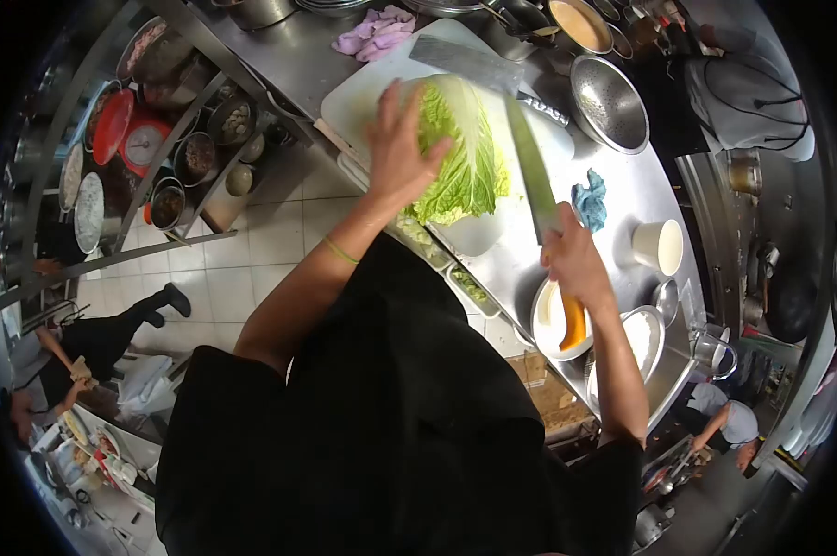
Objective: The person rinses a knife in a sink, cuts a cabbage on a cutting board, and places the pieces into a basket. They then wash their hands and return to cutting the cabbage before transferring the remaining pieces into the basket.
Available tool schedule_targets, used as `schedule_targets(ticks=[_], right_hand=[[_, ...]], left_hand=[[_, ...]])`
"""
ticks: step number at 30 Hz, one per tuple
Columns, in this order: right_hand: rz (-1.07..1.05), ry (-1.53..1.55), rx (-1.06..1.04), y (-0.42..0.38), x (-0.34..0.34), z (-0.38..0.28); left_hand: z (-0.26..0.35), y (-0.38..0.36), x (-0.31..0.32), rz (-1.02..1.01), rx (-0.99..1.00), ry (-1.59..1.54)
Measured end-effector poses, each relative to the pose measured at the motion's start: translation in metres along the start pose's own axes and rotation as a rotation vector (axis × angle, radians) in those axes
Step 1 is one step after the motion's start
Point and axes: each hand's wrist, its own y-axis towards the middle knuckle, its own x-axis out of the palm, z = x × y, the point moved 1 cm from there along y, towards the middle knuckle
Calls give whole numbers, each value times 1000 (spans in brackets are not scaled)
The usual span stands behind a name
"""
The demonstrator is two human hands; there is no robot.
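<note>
A head of napa cabbage [455,153] lies on a white cutting board [349,104], pale stem end away from me and leafy end toward me. My left hand [402,153] is at the cabbage's left side, fingers spread, the thumb over its leaves. In my right hand [571,255] is a long knife [532,171], its blade pointing away from me, to the right of the cabbage and apart from it. The orange handle shows below my fist. A wide cleaver [465,63] with a dark patterned handle lies across the board's far end.
A purple cloth [374,33] lies beyond the board. On the right are a metal colander [609,104], a blue cloth [590,200], a white tub [657,246] and a white bowl [550,324]. Shelves with a red scale [143,144] stand left. Other people work at both sides.
</note>
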Motion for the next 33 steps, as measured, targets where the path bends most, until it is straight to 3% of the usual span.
schedule_targets(ticks=[1,2,3,6,8,11,12,13,15,17,19,21,24,28,33], right_hand=[[34,-73,-202,10,-11,-12],[35,170,237,20,-22,-22],[-71,177,307,32,-44,-51],[-151,256,257,63,-69,-41],[-277,387,361,81,-81,-42],[-352,270,502,101,-90,-77],[-356,628,494,99,-95,-68],[-365,612,522,103,-97,-71],[-483,-62,409,118,-109,-85],[-502,35,553,121,-116,-119],[-567,-37,869,127,-119,-135],[-493,-2,850,126,-113,-136],[-612,-255,824,135,-100,-148],[-718,-233,774,162,-80,-158],[-777,-422,779,177,-64,-161]], left_hand=[[10,0,5,-71,87,231],[5,-3,19,-31,170,298],[6,-5,21,-28,162,274],[10,-4,20,-8,122,247],[6,-5,19,19,108,206],[-4,-2,20,56,110,121],[-7,-2,21,61,128,65],[-9,-3,22,54,106,43],[-12,-1,21,75,104,-41],[-15,-1,20,67,74,-87],[-19,1,17,51,45,-124],[-20,4,15,74,62,-145],[-25,6,10,34,32,-217],[-33,7,12,1,43,-281],[-37,7,18,-4,-8,-373]])
